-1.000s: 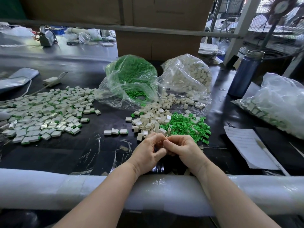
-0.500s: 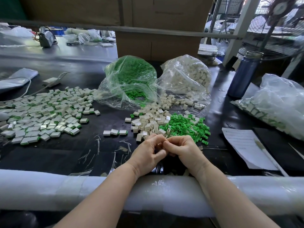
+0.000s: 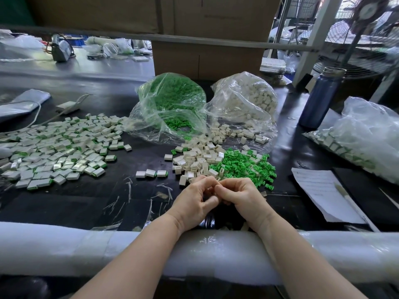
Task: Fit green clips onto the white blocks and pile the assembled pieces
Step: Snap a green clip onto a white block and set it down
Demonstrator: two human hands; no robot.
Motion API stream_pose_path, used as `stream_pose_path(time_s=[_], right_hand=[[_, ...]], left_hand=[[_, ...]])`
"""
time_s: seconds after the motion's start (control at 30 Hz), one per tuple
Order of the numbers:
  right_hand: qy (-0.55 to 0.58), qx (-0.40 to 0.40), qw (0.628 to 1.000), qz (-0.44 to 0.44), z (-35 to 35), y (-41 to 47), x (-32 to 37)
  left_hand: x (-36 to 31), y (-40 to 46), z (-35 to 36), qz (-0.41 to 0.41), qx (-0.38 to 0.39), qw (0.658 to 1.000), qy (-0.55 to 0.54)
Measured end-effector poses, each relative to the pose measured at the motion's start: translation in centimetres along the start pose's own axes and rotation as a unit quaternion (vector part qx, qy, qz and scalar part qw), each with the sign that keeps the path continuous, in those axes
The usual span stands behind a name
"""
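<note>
My left hand [image 3: 195, 201] and my right hand [image 3: 241, 196] meet fingertip to fingertip just in front of the loose parts, fingers curled around a small piece that is almost wholly hidden between them. Behind the hands lies a heap of white blocks [image 3: 194, 158], with a heap of green clips [image 3: 244, 167] to its right. Three assembled pieces [image 3: 151, 173] sit in a short row left of the heaps. A wide pile of assembled pieces [image 3: 56, 152] spreads across the left of the black table [image 3: 64, 201].
A bag of green clips [image 3: 172, 104] and a bag of white blocks [image 3: 248, 102] stand behind the heaps. Right: a blue bottle [image 3: 319, 98], another filled bag [image 3: 367, 137], a paper sheet with a pen [image 3: 319, 188]. A foam-padded rail [image 3: 64, 242] runs along the near edge.
Both hands stay together at the same spot; the fingers have shifted only slightly around the piece between them.
</note>
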State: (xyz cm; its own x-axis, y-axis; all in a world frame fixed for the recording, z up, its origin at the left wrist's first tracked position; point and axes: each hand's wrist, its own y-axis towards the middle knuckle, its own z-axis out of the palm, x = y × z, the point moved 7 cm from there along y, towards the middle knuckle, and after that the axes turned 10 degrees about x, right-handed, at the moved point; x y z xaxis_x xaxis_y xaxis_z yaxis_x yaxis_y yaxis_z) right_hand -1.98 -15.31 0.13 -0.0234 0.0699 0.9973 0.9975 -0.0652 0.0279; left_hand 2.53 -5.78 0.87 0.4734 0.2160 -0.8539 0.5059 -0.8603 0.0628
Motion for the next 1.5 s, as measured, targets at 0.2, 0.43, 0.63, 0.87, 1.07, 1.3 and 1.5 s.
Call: stream_pose_path(time_s=[0.2, 0.43, 0.63, 0.87, 1.07, 1.3, 1.5], right_hand=[[0.001, -0.012, 1.0, -0.003, -0.07, 0.08, 0.01], [0.007, -0.014, 1.0, 0.0, -0.01, 0.03, 0.15], [0.009, -0.013, 1.0, 0.002, -0.04, 0.04, 0.07], [0.019, -0.011, 1.0, -0.002, 0.07, 0.0, 0.12], [0.0, -0.002, 1.0, -0.002, 0.13, 0.03, 0.2], [-0.005, -0.014, 1.0, 0.005, 0.01, -0.03, 0.07], [-0.005, -0.019, 1.0, 0.007, -0.05, -0.01, -0.05]], left_hand=[[0.01, 0.04, 0.03, 0.0, -0.001, 1.0, 0.002], [0.12, 0.1, 0.07, -0.001, 0.002, 1.0, 0.011], [0.26, 0.12, 0.11, -0.004, 0.002, 1.0, 0.01], [-0.26, -0.06, -0.07, -0.005, -0.003, 1.0, -0.004], [-0.11, 0.05, -0.01, 0.002, 0.001, 1.0, 0.002], [-0.52, -0.07, 0.03, -0.005, -0.001, 1.0, 0.018], [-0.43, -0.05, 0.08, -0.004, 0.001, 1.0, 0.014]])
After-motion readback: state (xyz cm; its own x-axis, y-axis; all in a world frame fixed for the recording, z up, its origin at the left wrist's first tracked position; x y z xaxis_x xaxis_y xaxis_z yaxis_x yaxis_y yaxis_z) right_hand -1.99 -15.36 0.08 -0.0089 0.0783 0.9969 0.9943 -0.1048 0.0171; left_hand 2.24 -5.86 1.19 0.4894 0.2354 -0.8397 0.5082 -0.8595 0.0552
